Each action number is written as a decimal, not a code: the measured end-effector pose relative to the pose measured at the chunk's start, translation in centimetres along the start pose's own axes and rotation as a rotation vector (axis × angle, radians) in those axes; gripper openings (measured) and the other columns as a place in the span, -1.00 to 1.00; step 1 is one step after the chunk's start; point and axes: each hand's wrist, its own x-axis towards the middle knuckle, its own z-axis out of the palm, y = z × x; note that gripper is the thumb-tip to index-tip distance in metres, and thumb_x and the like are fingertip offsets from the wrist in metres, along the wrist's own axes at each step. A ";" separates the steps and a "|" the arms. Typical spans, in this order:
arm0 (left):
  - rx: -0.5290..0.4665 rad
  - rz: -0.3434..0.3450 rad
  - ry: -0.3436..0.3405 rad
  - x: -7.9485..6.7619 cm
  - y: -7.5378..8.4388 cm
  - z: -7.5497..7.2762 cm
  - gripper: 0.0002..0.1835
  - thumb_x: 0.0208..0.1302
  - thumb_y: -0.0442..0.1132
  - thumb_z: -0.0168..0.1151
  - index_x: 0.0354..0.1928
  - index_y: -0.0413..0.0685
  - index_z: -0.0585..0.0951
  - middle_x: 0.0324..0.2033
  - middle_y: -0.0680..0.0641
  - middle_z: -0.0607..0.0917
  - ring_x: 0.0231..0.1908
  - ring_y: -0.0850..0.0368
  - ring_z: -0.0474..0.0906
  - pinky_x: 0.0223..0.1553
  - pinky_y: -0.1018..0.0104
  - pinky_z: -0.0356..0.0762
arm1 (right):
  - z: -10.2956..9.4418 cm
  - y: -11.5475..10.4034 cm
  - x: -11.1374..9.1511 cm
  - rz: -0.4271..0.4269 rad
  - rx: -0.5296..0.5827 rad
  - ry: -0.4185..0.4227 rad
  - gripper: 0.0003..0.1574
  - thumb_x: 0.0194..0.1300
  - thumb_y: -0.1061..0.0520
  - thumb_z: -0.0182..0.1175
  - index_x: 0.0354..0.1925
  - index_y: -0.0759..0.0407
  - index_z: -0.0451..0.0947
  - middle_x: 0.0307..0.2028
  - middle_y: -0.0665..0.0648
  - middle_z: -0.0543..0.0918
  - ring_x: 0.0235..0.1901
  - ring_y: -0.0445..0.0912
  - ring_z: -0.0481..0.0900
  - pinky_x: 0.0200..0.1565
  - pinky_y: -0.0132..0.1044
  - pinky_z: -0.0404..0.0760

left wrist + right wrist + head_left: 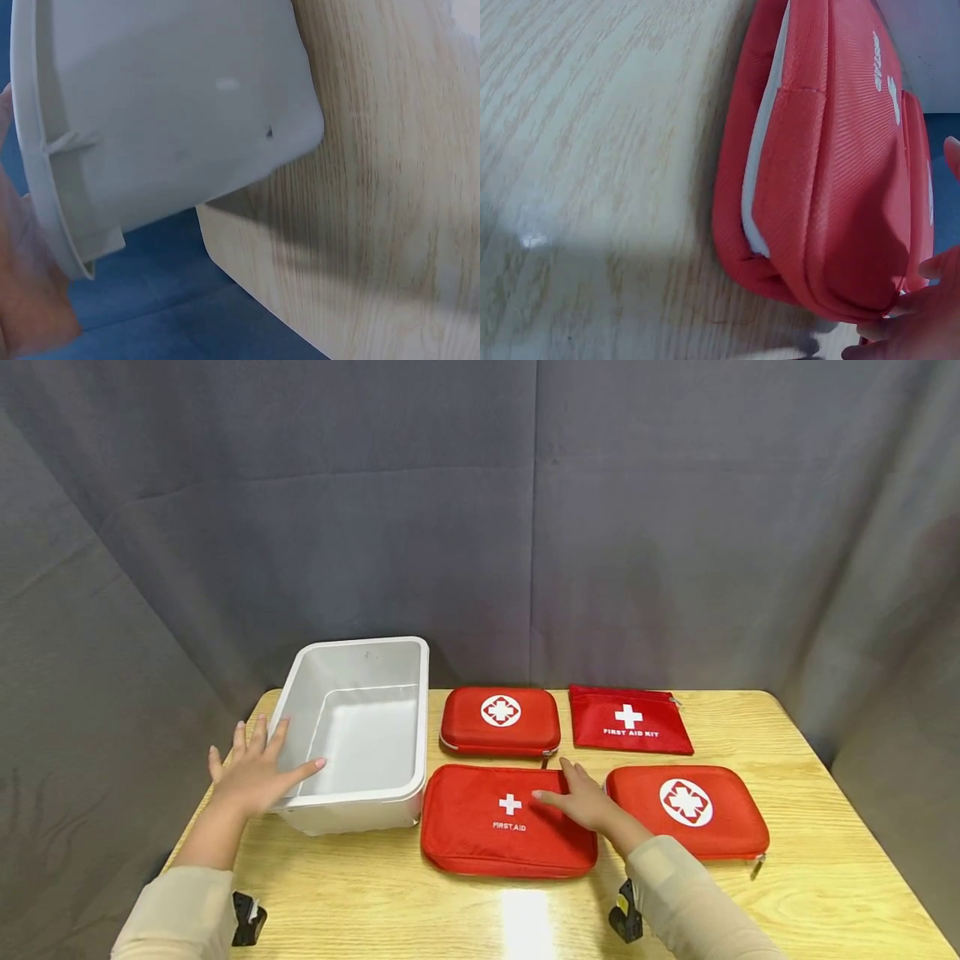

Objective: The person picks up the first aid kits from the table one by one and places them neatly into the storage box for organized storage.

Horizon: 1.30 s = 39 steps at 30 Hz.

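A white plastic bin point(352, 797) stands on the left of the table. My left hand point(251, 777) is spread at its near left rim, the thumb reaching over the opening. In the left wrist view, part of that hand point(30, 277) shows beside the bin's rim point(45, 165). A soft red first aid pouch point(472, 810) lies flat right of the bin. My right hand point(588, 802) is over the pouch's right end, fingers extended. The right wrist view shows those fingers by the pouch's point(862, 195) corner; whether they touch it I cannot tell.
Behind the pouch sits a red hard case point(465, 722). A flat red first aid kit bag point(592, 718) lies at the back right, with another red case point(727, 810) in front of it. A grey curtain point(480, 527) hangs behind the wooden table point(360, 893).
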 end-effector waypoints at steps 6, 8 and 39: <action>-0.015 -0.024 -0.011 0.0 -0.6 0.2 0.05 -0.02 0.45 -0.22 0.31 -0.14 -0.20 0.25 -0.34 -0.30 0.17 -0.29 -0.59 -0.10 -0.37 -0.62 | 0.2 0.5 0.1 0.034 -0.011 -0.003 0.09 0.05 -0.24 0.10 0.24 0.44 -0.09 0.15 0.51 0.09 0.14 0.29 0.08 0.09 0.10 0.09; -0.019 -0.030 -0.014 -0.1 -0.8 0.4 0.05 -0.02 0.45 -0.22 0.31 -0.14 -0.21 0.25 -0.33 -0.30 0.17 -0.29 -0.60 -0.10 -0.37 -0.62 | 0.2 0.6 0.2 0.041 -0.041 0.002 0.05 0.06 -0.18 0.11 0.22 0.48 -0.07 0.11 0.53 0.15 0.11 0.30 0.13 0.08 0.09 0.14; -0.095 0.024 0.079 0.4 -1.7 1.4 -0.03 0.09 0.34 -0.18 0.28 -0.29 -0.12 0.27 -0.27 -0.19 0.22 -0.25 -0.45 -0.03 -0.35 -0.46 | 0.4 0.2 0.1 0.290 0.014 0.133 -0.14 -0.04 -0.08 0.23 -0.06 0.61 0.23 -0.15 0.49 0.42 -0.16 0.22 0.42 -0.11 -0.06 0.37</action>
